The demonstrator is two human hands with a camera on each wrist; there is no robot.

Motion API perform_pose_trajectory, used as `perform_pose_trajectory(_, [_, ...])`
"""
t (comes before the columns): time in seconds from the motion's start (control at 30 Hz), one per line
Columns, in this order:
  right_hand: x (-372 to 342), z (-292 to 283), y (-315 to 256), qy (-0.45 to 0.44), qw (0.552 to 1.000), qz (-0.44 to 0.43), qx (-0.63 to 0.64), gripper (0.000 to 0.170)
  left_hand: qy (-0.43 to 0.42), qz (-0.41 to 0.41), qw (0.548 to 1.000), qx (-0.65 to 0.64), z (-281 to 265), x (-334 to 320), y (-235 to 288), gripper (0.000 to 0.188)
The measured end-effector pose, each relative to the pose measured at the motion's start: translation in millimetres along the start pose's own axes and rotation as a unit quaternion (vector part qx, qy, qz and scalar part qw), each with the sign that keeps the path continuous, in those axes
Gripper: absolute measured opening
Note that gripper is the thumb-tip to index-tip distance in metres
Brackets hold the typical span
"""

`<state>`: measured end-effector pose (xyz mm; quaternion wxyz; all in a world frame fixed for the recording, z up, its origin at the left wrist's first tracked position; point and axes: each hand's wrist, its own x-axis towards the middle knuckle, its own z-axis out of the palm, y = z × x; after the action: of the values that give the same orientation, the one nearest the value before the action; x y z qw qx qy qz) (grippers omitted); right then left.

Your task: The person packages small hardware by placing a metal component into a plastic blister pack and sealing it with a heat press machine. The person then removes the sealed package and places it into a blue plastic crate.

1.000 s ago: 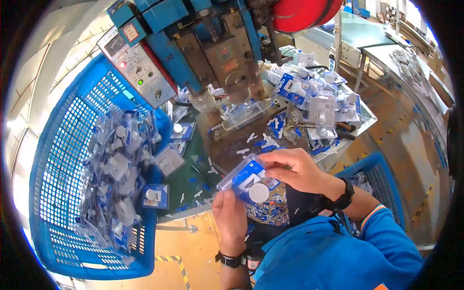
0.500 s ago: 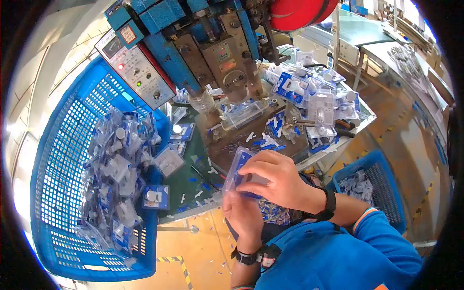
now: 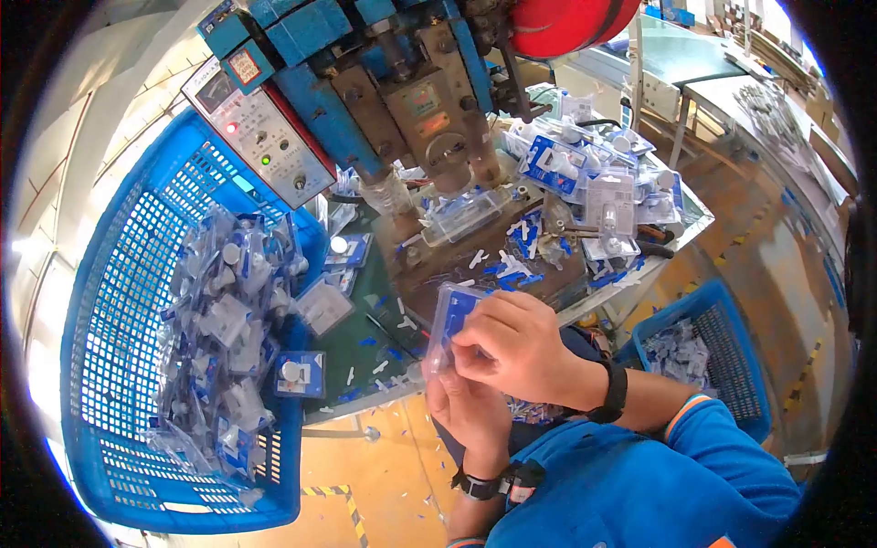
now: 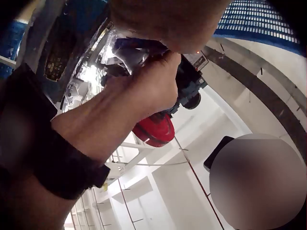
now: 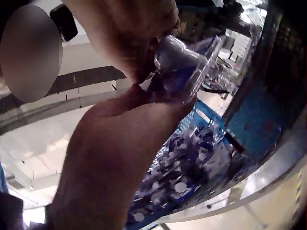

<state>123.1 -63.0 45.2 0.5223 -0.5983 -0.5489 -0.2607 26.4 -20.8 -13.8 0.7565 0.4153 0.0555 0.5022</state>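
A clear plastic blister pack with a blue printed card point(image 3: 454, 309) is tilted up in front of my body. My left hand point(image 3: 472, 418) grips its lower end, thumb side up. Curled fingers of my right hand point(image 3: 516, 352) pinch at the pack's near side, just above the left fingers, and cover much of it. From the right wrist view, the clear bulge of the blister pack point(image 5: 178, 56) shows between the two hands. Over in the left wrist view, my right hand point(image 4: 151, 86) partly overlaps the pack, and the fingertips are hidden.
A large blue basket point(image 3: 84, 402) at left holds many blister packs. Ahead stands a blue press machine point(image 3: 429, 114) with a control box point(image 3: 260, 137). More packs point(image 3: 607, 196) pile up right of it. Blue and white scraps point(image 3: 507, 269) litter the table. A smaller blue bin point(image 3: 754, 384) stands at right.
The pack has turned from lying face up, its round white part showing, to standing tilted. My right hand has moved in across it, close to the left hand, and its fingers have curled.
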Motion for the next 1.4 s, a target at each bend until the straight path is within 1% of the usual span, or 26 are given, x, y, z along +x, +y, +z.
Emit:
perform_pose_trajectory(0.07, [2, -1, 1, -0.007, 1.000, 0.016, 0.018, 0.023, 0.023, -0.015, 1.000, -0.007, 8, -2, 3, 0.037])
perform_pose_trajectory(0.17, [4, 2, 3, -0.001, 0.998, 0.049, 0.026, 0.025, 0.017, -0.016, 1.000, 0.007, 5, -2, -4, 0.039])
perform_pose_trajectory(0.27, [2, 4, 4, 0.000, 0.999, 0.054, 0.005, 0.026, 0.020, -0.030, 0.999, 0.005, 10, -1, -2, 0.038])
perform_pose_trajectory(0.37, [1, 3, 2, -0.003, 0.999, 0.048, 0.018, 0.025, 0.036, -0.022, 0.999, 0.019, 7, -5, -5, 0.038])
perform_pose_trajectory(0.47, [1, 3, 3, -0.014, 1.000, 0.016, 0.013, 0.025, 0.020, -0.011, 1.000, -0.018, 10, -3, 0, 0.037])
perform_pose_trajectory(0.57, [1, -10, -1, -0.070, 0.997, 0.023, 0.040, 0.020, 0.015, -0.009, 1.000, -0.020, 3, 2, 7, 0.036])
perform_pose_trajectory(0.67, [3, -13, -2, -0.035, 0.997, 0.070, 0.025, 0.021, 0.034, 0.001, 0.999, 0.000, 4, 2, 5, 0.032])
perform_pose_trajectory(0.7, [5, -18, -4, -0.066, 0.997, 0.035, -0.034, 0.032, 0.043, -0.002, 0.999, 0.006, 5, 1, 4, 0.031])
perform_pose_trajectory(0.8, [-2, -13, -5, -0.061, 0.998, 0.006, -0.029, 0.035, 0.022, 0.000, 1.000, -0.002, 1, -1, 0, 0.030])
perform_pose_trajectory(0.9, [-4, -11, -2, -0.050, 0.998, 0.017, 0.013, 0.034, 0.034, -0.002, 0.999, 0.034, 1, -2, 4, 0.032])
perform_pose_trajectory(1.0, [8, -17, -9, -0.026, 0.999, 0.019, 0.004, 0.032, 0.027, 0.016, 0.999, 0.019, 2, -1, 8, 0.035])
perform_pose_trajectory(1.1, [6, -16, -2, -0.053, 0.999, 0.003, 0.011, 0.034, 0.005, -0.004, 1.000, 0.018, -1, -1, 12, 0.037])
perform_pose_trajectory(1.2, [0, -15, -2, -0.067, 0.998, -0.018, 0.001, 0.035, 0.027, -0.019, 0.999, -0.038, 1, -1, 13, 0.039])
perform_pose_trajectory(1.3, [1, -17, 5, -0.088, 0.995, 0.035, 0.040, 0.034, -0.013, -0.059, 0.998, 0.000, -1, 3, 18, 0.040])
perform_pose_trajectory(1.4, [-1, -19, 3, -0.104, 0.994, 0.018, 0.005, 0.033, 0.034, -0.030, 0.998, 0.033, 3, 4, 8, 0.041])
